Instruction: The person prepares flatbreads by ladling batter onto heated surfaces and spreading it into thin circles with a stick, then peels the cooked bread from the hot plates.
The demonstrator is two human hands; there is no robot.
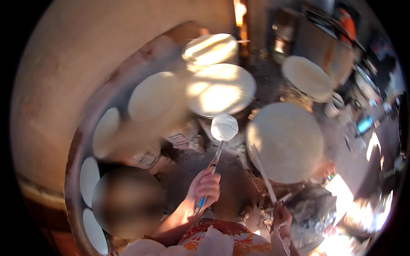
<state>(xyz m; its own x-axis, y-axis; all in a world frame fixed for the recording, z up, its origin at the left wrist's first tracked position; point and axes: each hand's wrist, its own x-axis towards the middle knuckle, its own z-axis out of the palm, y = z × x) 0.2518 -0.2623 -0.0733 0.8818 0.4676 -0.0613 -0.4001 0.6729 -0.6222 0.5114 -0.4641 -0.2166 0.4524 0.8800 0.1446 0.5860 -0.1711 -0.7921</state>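
Note:
My left hand (204,187) is wrapped round the handle of a ladle (224,127), whose round bowl is full of something white and points away from me. Part of the handle below my fist is blue. To the right, my right hand (282,215) grips a long, thin, pale stick (265,177). Its far end lies over the left part of a large, pale round disc (285,143); whether it touches the surface I cannot tell. Just beyond the ladle is another pale round disc (221,90), striped with sunlight.
Several more discs surround me, including one at the far right (307,79) and one at the left (153,96). A curved brown ledge (79,141) follows the wall. A dark round shape (128,202) sits lower left, blurred. Far right, a person in orange (347,26) stands near clutter.

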